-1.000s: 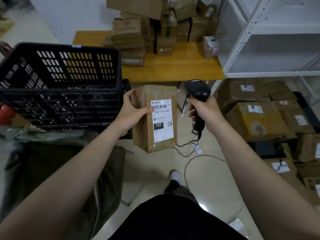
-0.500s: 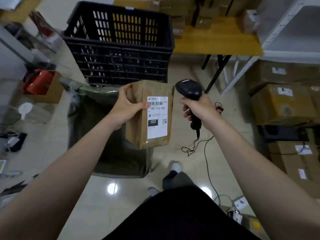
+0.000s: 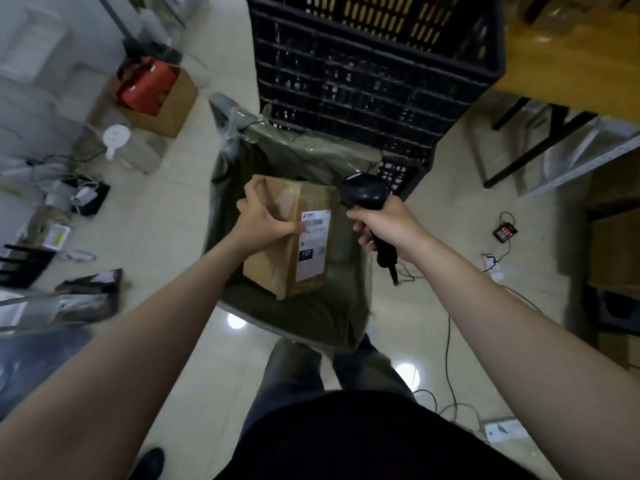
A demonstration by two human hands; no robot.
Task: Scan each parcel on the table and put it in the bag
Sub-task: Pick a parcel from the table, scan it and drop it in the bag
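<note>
Black slatted plastic crate (image 3: 374, 64) at top centre, above a glossy tiled floor (image 3: 166, 237). Upper left: open cardboard box (image 3: 169, 112) holding a red object (image 3: 147, 83), near a white round device (image 3: 116, 136). Right: small black unit with red lights (image 3: 505, 232); cables (image 3: 449, 368) on the floor.

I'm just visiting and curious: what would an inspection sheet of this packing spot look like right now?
Surface: wooden table, only a corner in view, top right; glossy tiled floor below.
Job's things: cardboard parcel, white label toward the camera, held over the open olive bag; barcode scanner.
Clutter: red item in an open carton, upper left.
Grippers (hands): left hand grips the parcel; right hand grips the scanner.
Cables: thin cords trail across the floor; wired black box with red lights.
Surroundings: black plastic crate behind the bag; white shelving and cartons at right.
</note>
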